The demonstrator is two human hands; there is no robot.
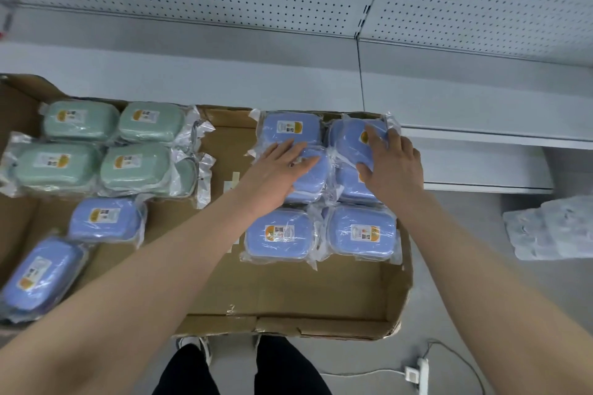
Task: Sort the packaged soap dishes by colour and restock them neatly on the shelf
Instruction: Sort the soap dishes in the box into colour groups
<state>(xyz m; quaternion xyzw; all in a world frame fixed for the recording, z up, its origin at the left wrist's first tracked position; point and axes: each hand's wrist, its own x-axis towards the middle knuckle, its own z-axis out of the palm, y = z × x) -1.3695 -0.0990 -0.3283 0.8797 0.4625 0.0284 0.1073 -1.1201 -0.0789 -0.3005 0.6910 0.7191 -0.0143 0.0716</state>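
Head view: one blue soap dish (316, 168) is pressed by the flat left hand (276, 170), a neighbouring dish (348, 138) by the outspread right hand (393, 163).

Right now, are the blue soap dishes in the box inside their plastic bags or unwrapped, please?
Inside their bags: a shiny, wrinkled film covers the blue soap dishes, and loose bag edges stick out round them.
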